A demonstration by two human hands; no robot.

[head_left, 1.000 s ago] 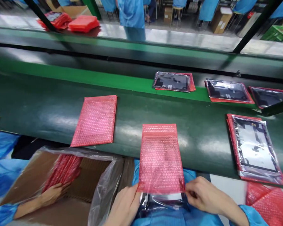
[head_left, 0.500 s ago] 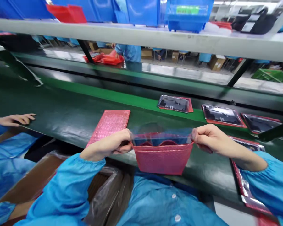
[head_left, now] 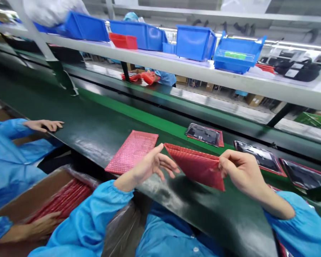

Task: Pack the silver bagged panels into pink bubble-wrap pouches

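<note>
A red bubble bag (head_left: 194, 164) hangs tilted above the dark green bench, folded over so that its edge slopes down to the right. My right hand (head_left: 239, 169) pinches it at its right end, thumb against fingers. Beside its upper left corner is my left hand (head_left: 152, 164), fingers spread, the thumb tip at or very near the corner. I cannot tell whether they touch. Flat on the bench, behind my left hand, lies another pink bubble bag (head_left: 135, 150).
Flat dark devices in clear wrap, such as this one (head_left: 203, 134), lie on red bags along the back right. A co-worker's hand (head_left: 44, 125) rests on the bench edge at left; another is in a carton (head_left: 53, 182) of red bags. Blue bins (head_left: 195, 43) stand on the shelf above.
The bag's mouth, held stretched open by both hands before, is now closed up and the bag is tilted. My left hand has let go and spread its fingers. The view has shifted left.
</note>
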